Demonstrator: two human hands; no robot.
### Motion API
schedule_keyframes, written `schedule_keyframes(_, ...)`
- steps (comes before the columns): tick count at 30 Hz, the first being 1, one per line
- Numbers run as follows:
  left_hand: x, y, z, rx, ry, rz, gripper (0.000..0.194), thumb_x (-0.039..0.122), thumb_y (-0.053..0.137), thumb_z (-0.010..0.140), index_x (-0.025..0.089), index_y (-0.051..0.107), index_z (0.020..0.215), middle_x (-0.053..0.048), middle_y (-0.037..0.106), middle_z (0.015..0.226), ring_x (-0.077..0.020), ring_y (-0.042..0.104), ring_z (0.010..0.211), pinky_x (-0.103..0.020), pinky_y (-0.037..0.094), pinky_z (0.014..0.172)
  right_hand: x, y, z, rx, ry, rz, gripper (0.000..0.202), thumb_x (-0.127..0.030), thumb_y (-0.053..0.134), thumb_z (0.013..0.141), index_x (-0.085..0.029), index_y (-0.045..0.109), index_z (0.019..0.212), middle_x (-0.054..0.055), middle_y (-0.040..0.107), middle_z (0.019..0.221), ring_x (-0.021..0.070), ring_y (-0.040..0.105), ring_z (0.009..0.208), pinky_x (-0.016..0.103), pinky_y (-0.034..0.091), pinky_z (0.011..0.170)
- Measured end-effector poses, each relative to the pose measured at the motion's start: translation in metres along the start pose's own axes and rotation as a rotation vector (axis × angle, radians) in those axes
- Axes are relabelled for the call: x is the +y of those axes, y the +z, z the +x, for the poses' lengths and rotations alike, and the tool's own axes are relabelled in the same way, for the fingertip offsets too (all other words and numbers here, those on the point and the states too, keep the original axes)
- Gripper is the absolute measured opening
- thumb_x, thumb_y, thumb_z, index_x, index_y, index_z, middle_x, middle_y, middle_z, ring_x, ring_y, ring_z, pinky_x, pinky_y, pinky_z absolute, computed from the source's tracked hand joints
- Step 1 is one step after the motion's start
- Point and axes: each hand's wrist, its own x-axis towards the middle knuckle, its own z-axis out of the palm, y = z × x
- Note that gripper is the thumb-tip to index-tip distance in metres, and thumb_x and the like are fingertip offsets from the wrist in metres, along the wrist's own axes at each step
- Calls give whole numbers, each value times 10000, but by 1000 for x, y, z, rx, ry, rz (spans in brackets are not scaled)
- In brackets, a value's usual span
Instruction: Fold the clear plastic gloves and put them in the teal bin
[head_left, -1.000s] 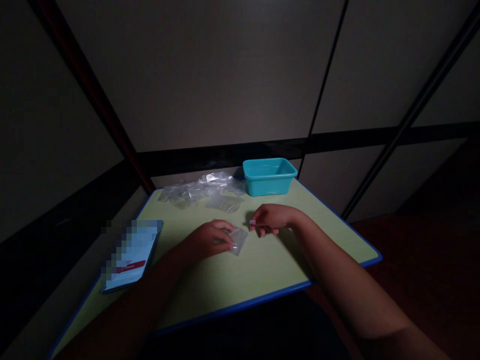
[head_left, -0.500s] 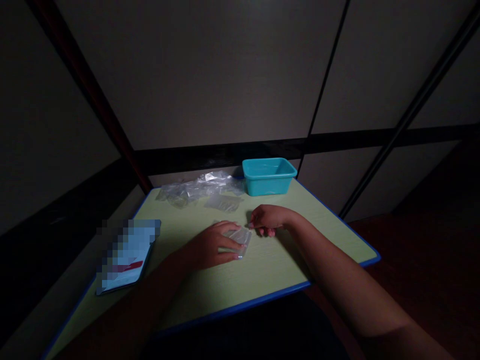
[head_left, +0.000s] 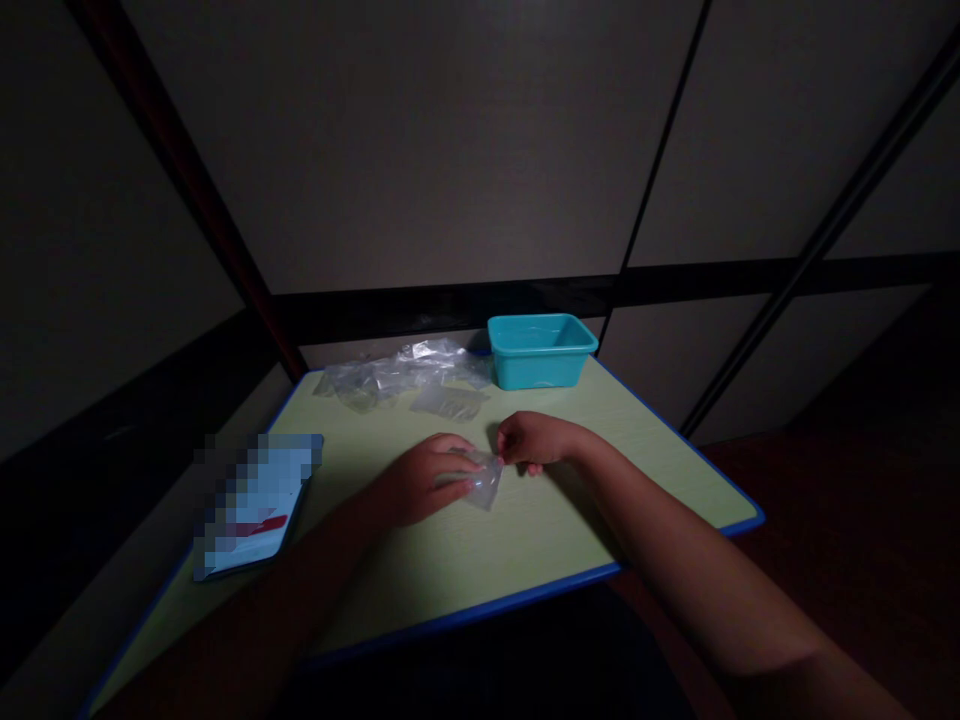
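Observation:
A small clear plastic bag (head_left: 486, 488) lies on the table in front of me. My left hand (head_left: 431, 480) rests over its left part, fingers stretched out and pressing it down. At the bag's upper right corner, my right hand (head_left: 538, 440) is closed in a pinch, thumb and forefinger on the edge. The other fingers of that hand curl underneath and are partly hidden. Just beyond both hands, another flat clear plastic bag (head_left: 450, 402) lies on the tabletop.
Crumpled clear plastic (head_left: 405, 372) spreads along the back of the table (head_left: 465, 570). A turquoise plastic basket (head_left: 541, 368) stands at the back right. To the left lies a tablet-like flat object (head_left: 259, 515), partly blurred out. Panelled walls (head_left: 450, 150) border the table behind.
My left hand's fingers have drawn closer together and slightly back, uncovering more of the bag. The bag's near edge has shifted and looks more creased. My right hand stays at its corner.

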Motion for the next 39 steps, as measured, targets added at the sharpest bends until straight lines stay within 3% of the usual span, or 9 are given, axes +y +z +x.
schedule_keyframes(5, -13, 2, 1, 87, -39, 14, 244, 304, 519, 826, 178, 682, 957, -103, 602, 1034, -199, 558, 967, -332, 441, 879, 4, -2, 3, 39, -40, 119, 100, -90, 536, 727, -134, 536, 637, -38, 555, 441, 80, 527, 388, 168, 422, 387)
schedule_keyframes(12, -20, 5, 1, 89, -12, 50, 199, 252, 580, 792, 178, 682, 946, -92, 605, 994, -197, 552, 943, -336, 434, 860, 5, 0, 6, 126, 36, 290, 83, -75, 524, 727, -154, 510, 704, -40, 585, 440, 82, 501, 324, 169, 406, 353)
schedule_keyframes(16, -20, 5, 0, 83, -17, 56, 208, 249, 582, 792, 189, 674, 969, -92, 598, 1011, -196, 542, 960, -331, 423, 870, 4, 3, 8, 91, 42, 268, 67, -98, 530, 740, -132, 545, 684, -30, 569, 429, 85, 499, 318, 176, 409, 347)
schedule_keyframes(20, -18, 4, 1, 73, -27, 40, 210, 245, 579, 789, 174, 675, 961, -98, 601, 997, -200, 542, 954, -329, 418, 870, 1, 5, 5, 22, -20, 226, 73, -110, 593, 720, -129, 533, 684, -48, 542, 419, 82, 521, 354, 162, 414, 363)
schedule_keyframes(24, -18, 4, 2, 62, -37, 27, 223, 251, 570, 790, 167, 672, 969, -105, 599, 998, -210, 543, 954, -341, 417, 869, -2, 7, 1, -11, -57, 201, 245, -68, 624, 687, -153, 474, 862, -84, 511, 394, 97, 523, 357, 162, 411, 367)
schedule_keyframes(29, -16, 3, 1, 60, -47, 17, 201, 250, 573, 785, 179, 658, 953, -94, 592, 1006, -202, 541, 953, -332, 419, 869, 0, 8, 1, 31, -93, 184, 334, -11, 558, 685, -171, 412, 939, -88, 521, 491, 92, 524, 361, 165, 399, 365)
schedule_keyframes(33, -15, 3, 1, 132, -59, -5, 190, 266, 576, 782, 187, 608, 952, -80, 574, 1013, -208, 532, 969, -353, 422, 874, 2, 9, 3, 90, -284, 279, 274, -62, 562, 698, -183, 422, 901, -91, 489, 579, 64, 503, 387, 160, 387, 369)
schedule_keyframes(36, -19, 7, 1, 233, -32, -74, 466, 373, 657, 722, 184, 512, 1123, -112, 518, 1175, -261, 467, 1118, -412, 368, 955, 1, 12, 3, 32, -471, 391, 290, -124, 615, 693, -184, 433, 910, -96, 464, 607, 52, 486, 442, 169, 408, 421)
schedule_keyframes(39, -24, 12, 1, 221, 19, -172, 862, 509, 732, 608, 172, 359, 1308, -157, 422, 1317, -318, 387, 1212, -443, 308, 1005, -3, 18, -1, -55, -607, 454, 333, -154, 654, 686, -186, 435, 935, -95, 450, 623, 51, 470, 494, 167, 394, 458)
